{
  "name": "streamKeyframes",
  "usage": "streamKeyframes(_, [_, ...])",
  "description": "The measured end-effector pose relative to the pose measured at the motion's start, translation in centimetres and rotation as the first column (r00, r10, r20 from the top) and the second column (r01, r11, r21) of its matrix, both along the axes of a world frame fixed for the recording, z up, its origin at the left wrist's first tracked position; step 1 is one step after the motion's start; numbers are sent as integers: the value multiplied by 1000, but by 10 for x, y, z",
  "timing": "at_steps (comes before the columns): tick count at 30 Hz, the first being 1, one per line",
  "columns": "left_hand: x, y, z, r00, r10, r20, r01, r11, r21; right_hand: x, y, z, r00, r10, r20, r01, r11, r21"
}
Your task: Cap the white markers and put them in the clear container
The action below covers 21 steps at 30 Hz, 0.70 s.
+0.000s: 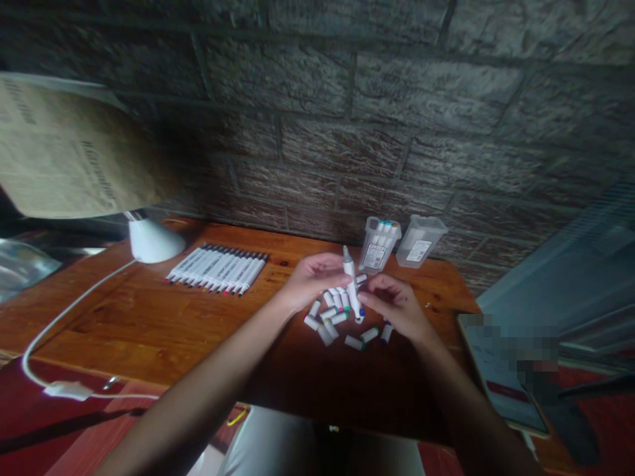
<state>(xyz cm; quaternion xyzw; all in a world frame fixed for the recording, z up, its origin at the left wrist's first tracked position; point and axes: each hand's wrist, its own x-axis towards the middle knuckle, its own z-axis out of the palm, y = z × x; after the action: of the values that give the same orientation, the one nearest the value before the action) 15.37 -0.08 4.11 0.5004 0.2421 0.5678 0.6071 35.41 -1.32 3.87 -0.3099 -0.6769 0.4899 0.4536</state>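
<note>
White marker [350, 284] stands upright dead centre of the frame, pinched in both grips: my left hand [311, 279] near its top, my right hand [397, 305] at the bottom end. Loose caps [333, 322] lie scattered on the table [149, 330] right under it, with a row of markers [218, 270] off to the left.

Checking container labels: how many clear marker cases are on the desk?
2. The first case stands at the back edge of the desk, holding a few markers. The second case leans beside it, apparently empty. None appear hidden.
</note>
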Motion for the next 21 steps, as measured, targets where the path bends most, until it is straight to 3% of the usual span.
streamKeyframes(12, [3, -5, 6, 991, 56, -123, -44, 994, 99, -6, -4, -2, 999, 28, -17, -28, 999, -33])
streamKeyframes(21, [-6, -6, 13, 968, 95, -231, -64, 988, 139, -5, -6, 3, 983, 168, -76, -179, 967, -182])
